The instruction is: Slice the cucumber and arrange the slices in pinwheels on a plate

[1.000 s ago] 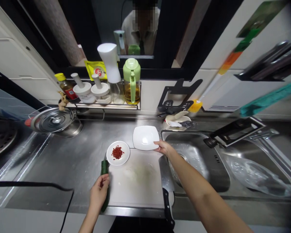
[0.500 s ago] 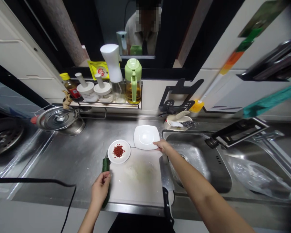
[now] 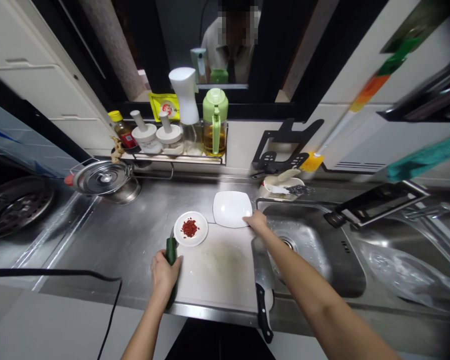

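Note:
My left hand [image 3: 164, 274] is wrapped round a dark green cucumber [image 3: 171, 249] at the left edge of the white cutting board [image 3: 206, 285]. The thumb lies on one side of it and the fingers on the other. My right hand [image 3: 256, 221] pinches the near right corner of an empty white rectangular plate [image 3: 232, 207] at the board's far edge. Between the two hands, a round white plate [image 3: 180, 235] holds small dark red pieces [image 3: 190, 228]. Wet, pale green smears mark the board.
A cleaver [image 3: 262, 305] with a black handle lies along the board's right side by the sink [image 3: 307, 240]. At the back left stands a lidded steel pot [image 3: 123, 192]. A rack [image 3: 195, 160] carries seasoning jars and an oil jug [image 3: 215, 120]. A black cable [image 3: 78, 272] crosses the front left.
My left hand has opened from a loose curl beside the cucumber and closed round it, a little higher up. My right hand stays on the plate. The whole view has shifted slightly.

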The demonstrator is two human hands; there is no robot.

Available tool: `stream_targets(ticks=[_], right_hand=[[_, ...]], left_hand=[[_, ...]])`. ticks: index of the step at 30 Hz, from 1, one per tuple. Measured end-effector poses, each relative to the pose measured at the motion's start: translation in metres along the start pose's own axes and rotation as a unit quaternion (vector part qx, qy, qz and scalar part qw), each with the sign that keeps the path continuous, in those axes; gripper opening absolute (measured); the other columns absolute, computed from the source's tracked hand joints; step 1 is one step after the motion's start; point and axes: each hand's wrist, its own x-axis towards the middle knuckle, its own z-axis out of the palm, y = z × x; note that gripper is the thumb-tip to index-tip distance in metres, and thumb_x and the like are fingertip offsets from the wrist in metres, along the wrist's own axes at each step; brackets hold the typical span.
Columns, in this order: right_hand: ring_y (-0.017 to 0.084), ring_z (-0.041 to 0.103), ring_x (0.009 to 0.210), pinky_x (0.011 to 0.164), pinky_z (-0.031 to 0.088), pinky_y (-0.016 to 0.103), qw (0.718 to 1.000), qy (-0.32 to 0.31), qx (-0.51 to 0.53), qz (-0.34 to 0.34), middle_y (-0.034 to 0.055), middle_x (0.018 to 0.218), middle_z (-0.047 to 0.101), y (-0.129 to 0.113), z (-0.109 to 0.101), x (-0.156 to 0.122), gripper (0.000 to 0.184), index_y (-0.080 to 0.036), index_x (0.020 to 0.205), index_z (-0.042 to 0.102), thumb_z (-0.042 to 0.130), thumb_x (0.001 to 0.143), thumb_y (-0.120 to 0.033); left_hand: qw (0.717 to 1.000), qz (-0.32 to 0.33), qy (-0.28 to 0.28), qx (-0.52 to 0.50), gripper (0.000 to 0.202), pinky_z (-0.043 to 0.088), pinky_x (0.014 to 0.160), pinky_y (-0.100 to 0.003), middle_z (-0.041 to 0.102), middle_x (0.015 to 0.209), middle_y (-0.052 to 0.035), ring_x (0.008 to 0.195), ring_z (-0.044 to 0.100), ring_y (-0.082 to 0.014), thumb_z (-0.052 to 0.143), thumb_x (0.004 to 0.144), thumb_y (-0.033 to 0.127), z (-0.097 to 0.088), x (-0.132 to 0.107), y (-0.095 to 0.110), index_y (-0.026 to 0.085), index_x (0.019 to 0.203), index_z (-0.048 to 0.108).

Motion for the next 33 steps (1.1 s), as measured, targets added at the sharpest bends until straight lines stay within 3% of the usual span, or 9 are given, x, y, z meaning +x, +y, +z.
stream_targets(ticks=[3,5,9,12,16,21,24,27,33], right_hand=[[0.022,0.06,0.097,0.076,0.044,0.026,1.0,0.013,-0.013,-0.014,0.0176,0.11,0.06,0.013,-0.009,-0.038,0.044,-0.01,0.115,0.05,0.06,0.079,-0.033],[0.021,0.061,0.093,0.074,0.042,0.025,0.999,0.007,-0.019,-0.034,0.0126,0.1,0.063,0.031,-0.008,-0.077,0.037,-0.014,0.114,0.049,0.053,0.084,-0.034],[0.021,0.063,0.08,0.067,0.042,0.027,0.991,-0.084,-0.084,-0.058,0.0094,0.091,0.063,0.071,0.014,-0.163,0.031,-0.015,0.11,0.047,0.048,0.087,-0.035],[0.022,0.061,0.091,0.071,0.043,0.027,0.989,-0.074,-0.111,-0.07,0.0126,0.105,0.058,0.09,0.035,-0.202,0.028,-0.016,0.109,0.048,0.052,0.084,-0.026],[0.022,0.062,0.089,0.076,0.044,0.03,0.991,-0.04,-0.095,-0.081,0.0143,0.109,0.054,0.097,0.047,-0.212,0.031,-0.015,0.116,0.046,0.043,0.084,-0.013],[0.021,0.06,0.087,0.078,0.045,0.032,0.997,-0.005,-0.042,-0.057,0.0121,0.103,0.052,0.102,0.045,-0.21,0.038,-0.014,0.115,0.045,0.039,0.078,-0.006],[0.023,0.056,0.091,0.08,0.045,0.035,0.997,0.043,0.018,-0.054,0.0128,0.104,0.05,0.112,0.041,-0.212,0.041,-0.014,0.113,0.045,0.038,0.074,-0.005],[0.022,0.054,0.09,0.08,0.046,0.036,0.987,0.075,0.09,-0.106,0.0106,0.101,0.05,0.121,0.035,-0.215,0.043,-0.015,0.111,0.044,0.039,0.07,-0.006],[0.02,0.052,0.091,0.086,0.044,0.036,0.975,0.008,0.159,-0.157,0.0075,0.098,0.053,0.109,0.034,-0.221,0.049,-0.017,0.111,0.047,0.04,0.064,-0.005]], left_hand=[[0.998,-0.04,-0.032,0.019,0.056,0.044,0.088,-0.039,0.055,0.112,-0.0189,0.109,0.055,-0.0298,0.06,0.074,0.042,0.004,0.003,0.004,0.011,0.117,0.041],[0.997,-0.054,-0.048,0.027,0.054,0.045,0.086,-0.038,0.055,0.113,-0.0188,0.107,0.057,-0.0293,0.057,0.077,0.042,0.004,0.004,0.004,0.012,0.118,0.04],[0.995,-0.051,-0.076,0.043,0.051,0.046,0.082,-0.036,0.058,0.11,-0.0191,0.099,0.061,-0.0284,0.05,0.081,0.042,-0.003,-0.001,-0.004,0.011,0.12,0.039],[0.995,0.002,-0.095,0.029,0.05,0.046,0.081,-0.037,0.06,0.106,-0.0174,0.093,0.063,-0.0275,0.048,0.081,0.042,-0.012,-0.015,-0.009,0.012,0.121,0.041],[0.974,0.133,-0.175,-0.059,0.043,0.046,0.085,-0.037,0.061,0.107,-0.0108,0.095,0.061,-0.0239,0.05,0.08,0.039,-0.011,-0.042,0.002,0.018,0.118,0.047],[0.914,0.291,-0.252,-0.13,0.04,0.043,0.093,-0.038,0.059,0.108,-0.0103,0.103,0.056,-0.0231,0.054,0.076,0.026,0.018,-0.061,0.046,0.019,0.115,0.056],[0.9,0.313,-0.281,-0.118,0.042,0.045,0.089,-0.037,0.061,0.097,-0.0094,0.094,0.059,-0.0222,0.056,0.074,0.023,0.035,-0.062,0.067,0.019,0.116,0.058],[0.894,0.322,-0.296,-0.1,0.043,0.045,0.088,-0.036,0.062,0.097,-0.0094,0.094,0.059,-0.0221,0.056,0.074,0.022,0.042,-0.06,0.073,0.019,0.116,0.059],[0.895,0.332,-0.283,-0.096,0.046,0.041,0.097,-0.04,0.061,0.115,-0.01,0.108,0.056,-0.0224,0.05,0.077,0.018,0.039,-0.058,0.069,0.021,0.123,0.053]])
